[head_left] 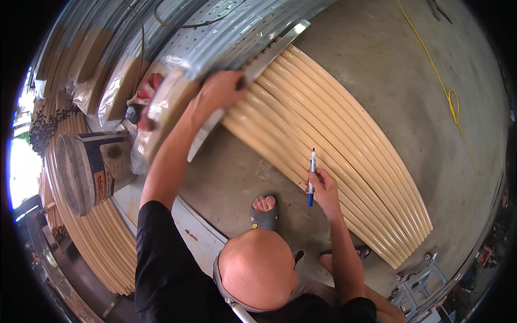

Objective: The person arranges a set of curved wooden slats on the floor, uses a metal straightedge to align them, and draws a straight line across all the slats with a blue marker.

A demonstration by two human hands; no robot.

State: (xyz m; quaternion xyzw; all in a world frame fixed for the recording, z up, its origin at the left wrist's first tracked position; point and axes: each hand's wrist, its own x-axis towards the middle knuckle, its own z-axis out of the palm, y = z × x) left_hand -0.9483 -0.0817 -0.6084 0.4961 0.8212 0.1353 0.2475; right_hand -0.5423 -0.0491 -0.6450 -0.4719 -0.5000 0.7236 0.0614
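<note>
A marker pen [313, 168] with a white barrel and a blue end is in my right hand [324, 189]. My fingers are closed round its lower part, and its dark tip points away from me over the tubes. Below it lies a row of cream-coloured tubes [323, 129], side by side and glossy. At their far left end my left hand [223, 90] is smeared by motion, close to a shiny metal strip [277, 49] that lies across the tubes. Its fingers are mostly hidden, and I cannot tell whether they grip anything.
Plastic-wrapped metal profiles [215, 37] are stacked at the far left, near a red glove [148, 89]. A dirty bucket [72, 175] stands at the left above more tubes [107, 245]. A yellow cord [451, 102] lies on the floor; a grey metal frame [423, 288] with casters is near right.
</note>
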